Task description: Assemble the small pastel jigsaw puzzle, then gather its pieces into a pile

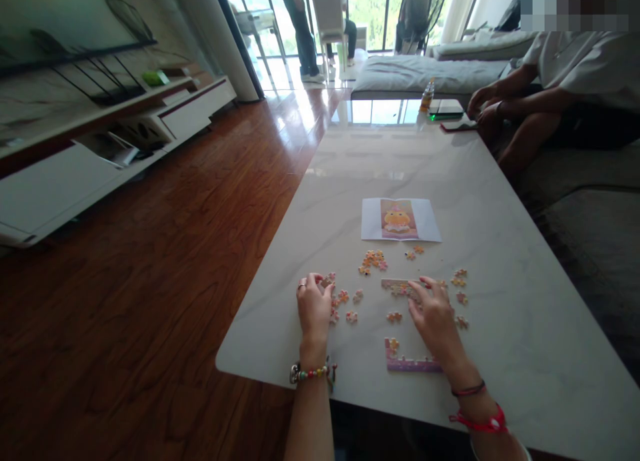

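Note:
My left hand [314, 307] is over loose jigsaw pieces [343, 296] on the left, its thumb and fingers closed around a puzzle piece [329, 279] that is partly hidden. To the right, my right hand [434, 319] reaches across a joined puzzle strip [393, 285], thumb and fingertips gripping it and covering its right part. Below that hand sits a purple puzzle edge section [411, 365], an L-shaped corner partly hidden by my forearm. A single puzzle piece [395, 317] lies between the strip and this corner.
A folded sheet with a picture of a yellow character [399, 219] lies beyond several loose pieces [373, 262]. More pieces [459, 277] lie right of my hand. At the marble table's [345, 201] far end are a bottle [427, 95] and a tablet-like device [447, 109]. A person [565, 81] sits on the right.

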`<state>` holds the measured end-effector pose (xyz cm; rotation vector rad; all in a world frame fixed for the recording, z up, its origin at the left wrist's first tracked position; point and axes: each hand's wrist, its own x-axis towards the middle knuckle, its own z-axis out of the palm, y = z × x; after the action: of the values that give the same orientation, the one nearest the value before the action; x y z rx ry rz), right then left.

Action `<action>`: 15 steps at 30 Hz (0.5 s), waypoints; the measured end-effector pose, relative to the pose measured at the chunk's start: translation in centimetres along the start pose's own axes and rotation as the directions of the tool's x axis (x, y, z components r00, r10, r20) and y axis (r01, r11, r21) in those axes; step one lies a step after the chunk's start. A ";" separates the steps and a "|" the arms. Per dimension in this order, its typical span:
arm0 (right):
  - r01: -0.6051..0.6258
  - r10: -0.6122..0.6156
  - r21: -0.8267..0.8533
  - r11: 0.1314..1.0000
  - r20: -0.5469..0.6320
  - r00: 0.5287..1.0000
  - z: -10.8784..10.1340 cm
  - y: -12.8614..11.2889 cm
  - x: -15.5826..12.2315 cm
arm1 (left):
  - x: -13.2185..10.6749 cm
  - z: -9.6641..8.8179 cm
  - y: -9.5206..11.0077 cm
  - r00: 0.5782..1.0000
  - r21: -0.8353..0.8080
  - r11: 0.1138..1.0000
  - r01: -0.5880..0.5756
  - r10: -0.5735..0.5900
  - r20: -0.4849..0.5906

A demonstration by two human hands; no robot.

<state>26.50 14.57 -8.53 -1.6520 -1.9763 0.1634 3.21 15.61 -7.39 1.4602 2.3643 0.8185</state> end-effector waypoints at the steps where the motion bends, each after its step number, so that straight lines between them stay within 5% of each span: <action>1: 0.017 -0.017 0.033 0.999 0.000 1.000 0.1 -0.2 0.0 | 0.0 -0.1 0.0 1.000 -0.039 0.999 0.025 -0.025 0.019; 5: 0.080 -0.092 0.239 0.968 0.041 0.995 0.3 -1.6 -0.1 | 0.1 -0.7 0.5 0.989 -0.311 0.941 0.132 -0.104 0.102; 7: 0.058 -0.096 0.361 0.931 0.088 0.991 0.1 -2.4 -0.1 | -0.2 -1.0 1.2 0.971 -0.487 0.854 0.180 -0.074 0.228; 11: -0.168 -0.016 0.606 0.778 0.286 0.958 -0.6 -3.7 0.0 | -1.6 -0.7 3.7 0.821 -0.640 0.714 0.284 0.164 0.547; 15: -0.424 0.035 0.692 0.585 0.500 0.865 -1.1 -4.3 0.1 | -3.0 -0.1 5.6 0.704 -0.675 0.687 0.270 0.337 0.625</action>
<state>23.30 13.36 -5.71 -1.2890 -1.5329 1.4276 8.76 14.82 -4.35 1.1408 1.1754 0.8426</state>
